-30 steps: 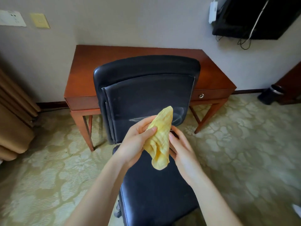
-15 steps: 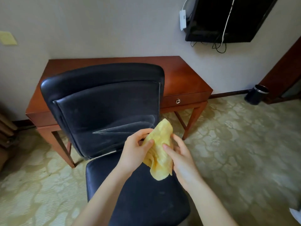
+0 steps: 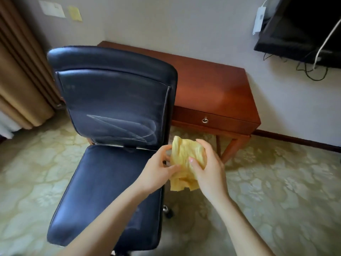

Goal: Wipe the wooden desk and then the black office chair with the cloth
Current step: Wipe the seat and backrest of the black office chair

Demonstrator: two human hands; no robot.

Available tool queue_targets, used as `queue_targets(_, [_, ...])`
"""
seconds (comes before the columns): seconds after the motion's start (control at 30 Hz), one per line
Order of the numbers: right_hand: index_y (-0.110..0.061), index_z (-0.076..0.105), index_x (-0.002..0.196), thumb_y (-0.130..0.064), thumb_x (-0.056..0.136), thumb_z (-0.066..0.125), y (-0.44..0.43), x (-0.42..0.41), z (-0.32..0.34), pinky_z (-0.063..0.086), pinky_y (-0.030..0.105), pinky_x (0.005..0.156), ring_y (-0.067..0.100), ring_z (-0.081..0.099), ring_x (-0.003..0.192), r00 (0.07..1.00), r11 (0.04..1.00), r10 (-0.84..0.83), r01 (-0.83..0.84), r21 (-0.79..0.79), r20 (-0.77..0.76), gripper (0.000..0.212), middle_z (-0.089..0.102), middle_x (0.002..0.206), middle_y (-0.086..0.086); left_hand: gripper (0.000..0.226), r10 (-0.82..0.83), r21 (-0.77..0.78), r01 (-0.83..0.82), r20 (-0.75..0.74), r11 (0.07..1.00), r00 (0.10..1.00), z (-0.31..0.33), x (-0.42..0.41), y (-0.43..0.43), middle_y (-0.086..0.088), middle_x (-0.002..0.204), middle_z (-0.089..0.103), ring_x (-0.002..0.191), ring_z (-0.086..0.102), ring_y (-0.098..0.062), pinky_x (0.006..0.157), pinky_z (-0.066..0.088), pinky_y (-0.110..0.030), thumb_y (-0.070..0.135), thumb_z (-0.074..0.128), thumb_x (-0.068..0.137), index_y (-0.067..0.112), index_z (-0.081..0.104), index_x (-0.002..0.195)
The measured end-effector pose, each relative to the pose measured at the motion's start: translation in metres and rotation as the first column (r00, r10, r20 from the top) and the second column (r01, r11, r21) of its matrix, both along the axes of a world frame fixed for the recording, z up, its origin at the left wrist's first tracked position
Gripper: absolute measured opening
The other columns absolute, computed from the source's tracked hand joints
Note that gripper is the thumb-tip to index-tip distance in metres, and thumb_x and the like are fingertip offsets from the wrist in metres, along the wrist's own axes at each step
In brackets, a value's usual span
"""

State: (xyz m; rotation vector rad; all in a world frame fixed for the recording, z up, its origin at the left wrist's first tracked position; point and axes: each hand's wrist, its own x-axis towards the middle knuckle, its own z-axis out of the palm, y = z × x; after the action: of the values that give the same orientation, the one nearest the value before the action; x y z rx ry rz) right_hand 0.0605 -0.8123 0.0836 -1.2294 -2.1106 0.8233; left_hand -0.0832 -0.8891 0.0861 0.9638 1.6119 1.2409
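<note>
You hold the yellow cloth [image 3: 186, 157] bunched between both hands, in the air just off the right edge of the black office chair [image 3: 114, 100] seat and above the patterned carpet [image 3: 276, 182]. Your left hand [image 3: 156, 172] pinches the cloth's left side, its fingers [image 3: 172, 168] curled onto the fabric. Your right hand [image 3: 210, 172] wraps the right side, fingers curled over the top and the thumb pressed against the front. The cloth touches neither the chair nor the wooden counter [image 3: 212, 85].

The chair stands left of centre with its backrest facing you, and pale streaks [image 3: 125, 126] cross the lower part of that backrest. One caster [image 3: 168, 212] shows under the seat's right edge. The counter sits behind and to the right of the chair, against the far wall, and its drawer with a metal ring pull [image 3: 204, 120] faces you. A tan curtain [image 3: 20, 71] hangs at the far left. A dark television [image 3: 304, 24] with trailing cables is mounted on the wall at the upper right.
</note>
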Motion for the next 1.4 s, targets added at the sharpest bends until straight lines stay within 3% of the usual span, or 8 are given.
queue_targets(0.3, [-0.058,0.015,0.141,-0.039,0.091,0.059,-0.003,-0.015,-0.029,0.021,0.019,0.111,-0.010,0.004,0.139,0.863,0.821,0.497,-0.502,-0.274,-0.091,0.070,0.001,0.154,-0.028,0.044,0.187,-0.032,-0.186,0.013,0.982,0.982,-0.004,-0.005,0.002,0.001,0.087,0.063,0.084,0.068,-0.019,0.071,0.058,-0.032,0.006,0.064,0.087,0.034,0.053,0.120])
queue_targets(0.4, [-0.061,0.029,0.130,-0.031,0.086,0.068,-0.003,-0.030,-0.030,0.034,0.002,0.094,-0.023,0.022,0.127,0.873,0.820,0.439,-0.487,-0.302,-0.215,0.066,0.018,0.141,-0.042,0.045,0.221,-0.034,-0.219,0.048,0.975,0.974,-0.005,-0.017,-0.001,0.000,0.091,0.066,0.084,0.068,-0.014,0.066,0.055,-0.023,0.004,0.062,0.088,0.036,0.054,0.119])
queue_targets(0.63, [-0.052,0.045,0.119,-0.023,0.078,0.076,-0.007,-0.092,-0.046,0.043,0.012,0.090,-0.008,0.048,0.116,0.924,0.887,0.275,-0.351,-0.301,-0.265,0.060,0.047,0.125,-0.031,0.046,0.235,-0.016,-0.235,-0.006,0.972,0.972,-0.013,-0.065,-0.007,0.004,0.090,0.071,0.084,0.068,-0.007,0.069,0.053,-0.020,0.006,0.061,0.085,0.040,0.056,0.116])
queue_targets(0.9, [-0.053,0.036,0.127,-0.012,0.087,0.064,0.034,-0.140,-0.040,0.030,-0.006,0.083,-0.022,0.037,0.114,0.863,0.864,0.501,-0.496,-0.083,0.057,0.064,0.041,0.127,-0.032,0.048,0.207,-0.124,-0.212,-0.051,0.969,0.977,-0.037,-0.112,-0.023,0.020,0.119,0.059,0.110,0.053,-0.001,0.089,0.042,-0.018,0.027,0.054,0.095,0.040,0.038,0.139])
queue_targets(1.0, [-0.039,0.040,0.136,-0.015,0.089,0.061,0.080,-0.163,-0.025,0.033,0.017,0.101,0.001,0.040,0.121,0.810,0.832,0.500,-0.547,0.091,0.306,0.057,0.043,0.138,-0.018,0.050,0.246,-0.144,-0.251,-0.050,0.957,0.968,-0.051,-0.123,-0.017,0.016,0.132,0.053,0.119,0.048,-0.005,0.095,0.037,-0.019,0.028,0.053,0.096,0.038,0.036,0.141])
queue_targets(1.13, [-0.024,0.046,0.138,-0.006,0.085,0.059,0.164,-0.207,0.008,0.039,0.039,0.089,0.024,0.048,0.110,0.750,0.628,0.316,-0.624,0.464,0.581,0.057,0.044,0.145,-0.003,0.054,0.360,-0.139,-0.370,-0.097,0.918,0.928,-0.067,-0.141,0.006,0.014,0.146,0.039,0.131,0.037,-0.004,0.102,0.027,-0.017,0.028,0.054,0.095,0.033,0.033,0.144])
queue_targets(1.23, [-0.017,0.054,0.133,-0.003,0.080,0.062,0.224,-0.248,0.024,0.040,0.046,0.086,0.032,0.050,0.110,0.708,0.322,0.245,-0.703,0.634,0.662,0.055,0.048,0.142,0.004,0.065,0.473,-0.117,-0.499,-0.191,0.859,0.860,-0.075,-0.158,0.041,0.010,0.157,0.019,0.144,0.015,-0.006,0.112,0.015,-0.019,0.022,0.056,0.094,0.027,0.023,0.150])
queue_targets(1.4, [-0.017,0.060,0.127,-0.033,0.083,0.061,0.261,-0.295,0.008,0.032,0.044,0.101,0.029,0.041,0.130,0.516,-0.076,0.400,-0.805,0.588,0.758,0.047,0.050,0.140,0.004,0.084,0.570,-0.065,-0.646,-0.410,0.761,0.712,-0.073,-0.193,0.110,0.005,0.160,-0.011,0.148,-0.007,-0.021,0.116,0.013,-0.035,0.013,0.059,0.091,0.025,0.003,0.153])
